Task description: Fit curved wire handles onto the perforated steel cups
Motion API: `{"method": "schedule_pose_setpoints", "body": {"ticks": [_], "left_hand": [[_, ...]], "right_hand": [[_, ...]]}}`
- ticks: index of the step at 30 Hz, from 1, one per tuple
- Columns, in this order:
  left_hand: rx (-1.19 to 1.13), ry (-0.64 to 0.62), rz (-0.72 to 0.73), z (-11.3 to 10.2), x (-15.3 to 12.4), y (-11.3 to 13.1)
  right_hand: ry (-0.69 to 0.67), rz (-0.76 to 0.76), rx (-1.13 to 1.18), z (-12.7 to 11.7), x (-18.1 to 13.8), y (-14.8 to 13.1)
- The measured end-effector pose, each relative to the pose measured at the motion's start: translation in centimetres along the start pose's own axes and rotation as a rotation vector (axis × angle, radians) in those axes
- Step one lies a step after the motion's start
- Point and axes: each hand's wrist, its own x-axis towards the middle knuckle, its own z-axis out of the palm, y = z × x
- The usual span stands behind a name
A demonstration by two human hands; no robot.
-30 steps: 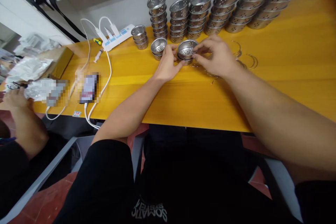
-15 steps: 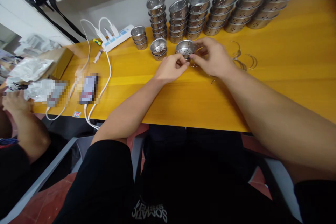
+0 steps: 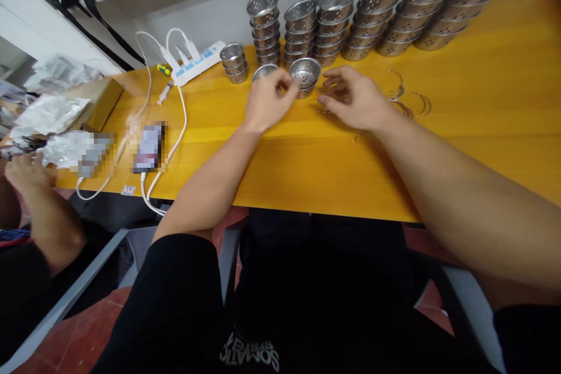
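Two small perforated metal cups (image 3: pixel 305 74), one set in the other, stand on the table between my hands. My left hand (image 3: pixel 268 102) is at their left side, with the thumb against the wall and fingers curled around that edge. It partly covers another small cup stack (image 3: pixel 265 71) behind it. On the other side, my right hand (image 3: pixel 353 98) is just apart from the cups, its fingers spread and curved with no cup in them. Thin curved metal wires (image 3: pixel 421 105) lie to the right of that hand, and a few bits show under its fingers.
Taller stacks of perforated cups (image 3: pixel 337 23) line the back of the table. At left are a power strip (image 3: pixel 199 63) with white cables, a syringe (image 3: pixel 165 93), a phone (image 3: pixel 149 147) and plastic bags (image 3: pixel 55 114). Another person's hand (image 3: pixel 27 170) rests at the far left.
The cups have shifted slightly left and toward the back. My left hand has moved left to their side, and my right hand has let go of them.
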Motion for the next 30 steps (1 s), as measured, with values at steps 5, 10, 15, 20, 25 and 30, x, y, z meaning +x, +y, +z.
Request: {"method": "schedule_pose_setpoints", "body": {"ticks": [5,10,15,20,25,30], "left_hand": [[0.126,0.303,-0.029,-6.0,3.0,-5.9],[0.247,0.232,-0.276,-7.9,4.1,-12.5],[0.171,0.172,-0.286,-6.7,4.2,-13.3],[0.155,0.19,-0.237,-6.2,4.3,-12.5],[0.211,0.246,-0.23,-5.8,4.7,-14.3],[0.235,0.236,-0.233,-5.8,5.0,-15.0]], "right_hand": [[0.021,-0.014,-0.015,-0.6,0.0,0.4],[0.002,0.023,0.035,-0.8,-0.4,0.0],[0.012,0.023,0.013,-0.7,-0.4,0.0],[0.026,-0.022,-0.017,-0.4,-0.2,-0.2],[0.047,-0.06,-0.019,-0.1,-0.3,-0.1],[0.047,-0.067,-0.008,-0.1,-0.2,0.4]]}}
